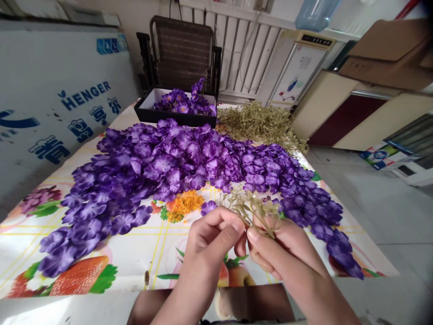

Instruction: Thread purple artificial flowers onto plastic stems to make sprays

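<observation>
Between my two hands is a pale green artificial flower stem with thin branching tips. My right hand is closed around its lower part, thumb on top. Thumb and forefinger of my left hand pinch at one of its branches, close beside the right thumb. Beyond them, purple fabric petals spread in a wide arc over the table. A single purple petal and a small heap of orange flower centres lie just past my left hand.
A black box of assembled purple flowers stands at the table's far side. To its right is a heap of green stems. A fruit-print cloth covers the table. A large white carton stands on the left, a folding chair behind.
</observation>
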The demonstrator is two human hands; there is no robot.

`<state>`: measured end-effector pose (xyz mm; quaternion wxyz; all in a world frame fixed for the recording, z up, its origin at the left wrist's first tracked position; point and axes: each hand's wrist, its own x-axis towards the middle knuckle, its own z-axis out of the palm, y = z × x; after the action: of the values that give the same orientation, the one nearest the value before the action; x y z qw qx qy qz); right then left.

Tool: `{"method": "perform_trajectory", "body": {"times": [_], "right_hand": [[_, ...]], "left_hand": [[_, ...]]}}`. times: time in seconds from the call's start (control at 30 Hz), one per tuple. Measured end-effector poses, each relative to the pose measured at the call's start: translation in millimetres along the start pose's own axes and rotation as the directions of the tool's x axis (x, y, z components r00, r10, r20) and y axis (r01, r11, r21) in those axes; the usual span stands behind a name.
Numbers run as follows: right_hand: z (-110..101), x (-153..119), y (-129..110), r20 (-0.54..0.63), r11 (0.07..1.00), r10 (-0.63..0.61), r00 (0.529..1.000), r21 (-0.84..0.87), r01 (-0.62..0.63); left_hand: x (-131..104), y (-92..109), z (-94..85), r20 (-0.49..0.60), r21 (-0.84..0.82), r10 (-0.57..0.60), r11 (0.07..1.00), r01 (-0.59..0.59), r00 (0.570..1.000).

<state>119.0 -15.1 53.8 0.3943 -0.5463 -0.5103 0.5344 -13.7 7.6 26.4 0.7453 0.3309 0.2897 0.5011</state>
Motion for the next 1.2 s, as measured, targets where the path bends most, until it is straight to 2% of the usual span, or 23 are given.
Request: {"method": "perform_trajectory", "body": {"times": [0.13, 0.2, 0.3, 0.4, 0.43, 0.5, 0.57, 0.63, 0.7, 0.73, 0.8, 0.87, 1.0, 1.1, 1.2], "right_hand": [[2, -3, -7, 0.019, 1.000, 0.028, 0.999, 0.012, -0.029], [0, 0, -9, 0.054, 1.000, 0.025, 0.998, 0.003, -0.025], [-6, 13, 0, 0.060, 0.994, 0.063, 0.996, -0.087, -0.058], [-16, 34, 28, -0.019, 0.928, 0.133, 0.991, -0.348, -0.131], [-19, 41, 39, -0.020, 0.866, 0.157, 0.987, -0.477, -0.147], [-23, 50, 58, -0.043, 0.821, 0.179, 0.983, -0.544, -0.174], [-25, 51, 64, -0.083, 0.792, 0.165, 0.983, -0.582, -0.182], [-24, 47, 55, -0.126, 0.779, 0.112, 0.986, -0.605, -0.166], [-20, 41, 38, -0.143, 0.804, 0.023, 0.989, -0.586, -0.104], [-17, 38, 28, -0.127, 0.870, -0.067, 0.990, -0.493, -0.005], [-10, 34, 15, -0.067, 0.974, -0.120, 0.991, -0.202, 0.104], [-2, 32, 10, -0.046, 0.987, -0.159, 0.986, -0.001, 0.159], [4, 35, 17, -0.060, 0.956, -0.250, 0.966, 0.141, 0.257], [0, 39, 21, -0.061, 0.882, -0.306, 0.950, 0.357, 0.307], [-4, 40, 19, -0.015, 0.659, -0.313, 0.950, 0.717, 0.229]], "left_hand": [[-2, 0, 0.6, -0.012, 0.009, 0.005, 1.000, -0.004, 1.000], [0, -1, 0.9, -0.052, 0.044, 0.009, 0.999, -0.007, 0.999], [7, 0, -2.4, -0.248, 0.079, 0.045, 0.997, -0.026, 0.968], [19, 0, -10.1, -0.424, 0.011, 0.038, 0.999, -0.037, 0.905], [22, 0, -12.4, -0.439, -0.005, 0.024, 1.000, -0.029, 0.898], [25, 0, -14.8, -0.418, 0.018, 0.016, 1.000, -0.009, 0.908], [24, 0, -13.8, -0.377, 0.114, 0.042, 0.993, 0.002, 0.925], [21, 0, -10.5, -0.353, 0.239, 0.083, 0.971, 0.004, 0.932], [18, 0, -7.0, -0.327, 0.344, 0.129, 0.939, -0.009, 0.936], [17, 0, -5.6, -0.301, 0.383, 0.137, 0.924, -0.012, 0.944], [15, 1, -4.3, -0.227, 0.428, 0.128, 0.904, -0.019, 0.965], [13, 1, -4.5, -0.162, 0.417, 0.096, 0.908, -0.020, 0.982], [10, 1, -6.5, -0.136, 0.318, 0.071, 0.948, -0.024, 0.988], [9, 2, -6.7, -0.136, 0.299, 0.134, 0.950, -0.088, 0.982], [8, 2, -6.5, -0.144, 0.222, 0.174, 0.965, -0.139, 0.974]]}}
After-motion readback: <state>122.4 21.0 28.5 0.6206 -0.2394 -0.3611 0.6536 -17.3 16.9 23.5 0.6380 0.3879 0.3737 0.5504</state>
